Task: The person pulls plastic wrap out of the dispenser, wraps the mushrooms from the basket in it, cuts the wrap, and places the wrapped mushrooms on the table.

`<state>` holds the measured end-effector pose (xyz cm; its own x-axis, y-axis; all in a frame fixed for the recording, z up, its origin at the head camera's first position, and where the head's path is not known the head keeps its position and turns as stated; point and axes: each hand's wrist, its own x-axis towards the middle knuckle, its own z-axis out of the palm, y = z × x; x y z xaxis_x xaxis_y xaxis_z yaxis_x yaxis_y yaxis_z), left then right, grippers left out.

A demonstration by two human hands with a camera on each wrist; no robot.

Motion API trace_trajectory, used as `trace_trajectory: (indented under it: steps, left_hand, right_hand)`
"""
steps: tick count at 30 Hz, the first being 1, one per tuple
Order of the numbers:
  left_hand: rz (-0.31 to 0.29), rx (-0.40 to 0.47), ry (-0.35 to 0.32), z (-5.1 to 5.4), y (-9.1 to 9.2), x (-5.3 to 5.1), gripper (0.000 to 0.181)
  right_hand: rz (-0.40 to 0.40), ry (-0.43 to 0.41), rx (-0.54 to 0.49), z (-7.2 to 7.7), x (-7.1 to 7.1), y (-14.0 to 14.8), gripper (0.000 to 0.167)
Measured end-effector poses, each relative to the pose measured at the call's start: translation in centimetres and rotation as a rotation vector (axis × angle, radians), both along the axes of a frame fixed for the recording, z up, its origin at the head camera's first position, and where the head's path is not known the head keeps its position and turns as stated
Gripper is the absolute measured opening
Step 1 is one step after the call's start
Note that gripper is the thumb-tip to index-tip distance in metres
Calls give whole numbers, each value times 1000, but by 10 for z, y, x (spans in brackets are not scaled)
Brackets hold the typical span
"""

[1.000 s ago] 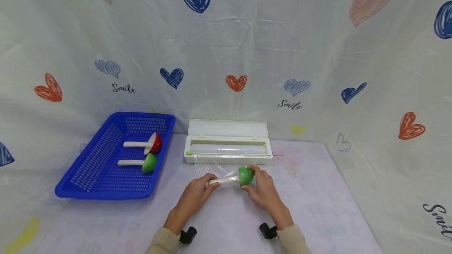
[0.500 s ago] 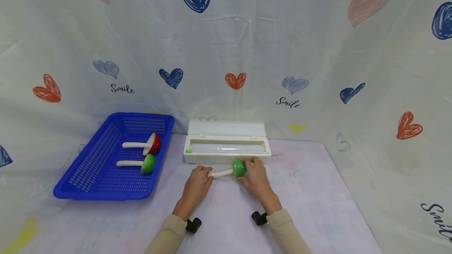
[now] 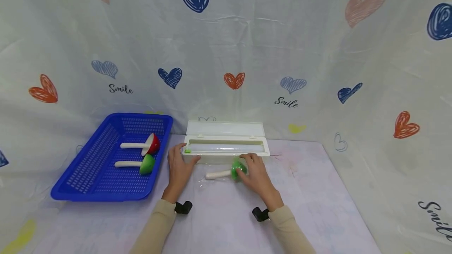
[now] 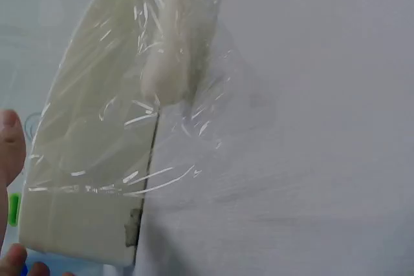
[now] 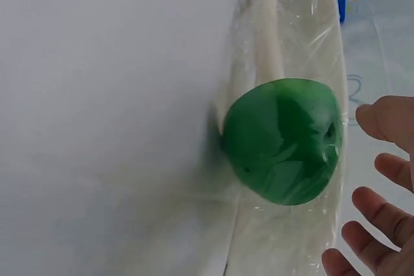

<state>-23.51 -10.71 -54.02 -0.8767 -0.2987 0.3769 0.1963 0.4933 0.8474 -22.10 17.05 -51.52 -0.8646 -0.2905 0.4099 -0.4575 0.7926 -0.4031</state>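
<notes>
A toy mushroom with a green cap and a white stem lies on the table, clear cling film around it. My right hand is beside the cap, fingers spread; in the right wrist view a gap shows between the fingertips and the cap. Just behind the mushroom stands a white cling film dispenser, lid raised, roll inside. My left hand is at its left end, thumb and fingers apart; whether they touch it I cannot tell.
On the left stands a blue perforated basket. It holds a red-capped toy mushroom and another green-capped one. A white curtain printed with hearts hangs behind the table.
My left hand has let go of the stem end and moved left to the dispenser. The mushroom came nearer the dispenser and down onto the table. My right hand has loosened from the cap.
</notes>
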Motion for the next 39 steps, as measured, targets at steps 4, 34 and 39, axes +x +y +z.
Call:
trace_trajectory:
  steps: [4, 34, 39]
  left_hand:
    - [-119, 59, -92, -8, -10, -17, 68]
    - [-364, -29, -8, -28, -41, -39, 35]
    - [-397, -15, -11, -31, -44, -40, 41]
  right_hand:
    - [64, 21, -26, 13, -9, -7, 44]
    - [311, -220, -112, 35, -62, -145, 32]
    - [313, -254, -142, 29, -66, -153, 24]
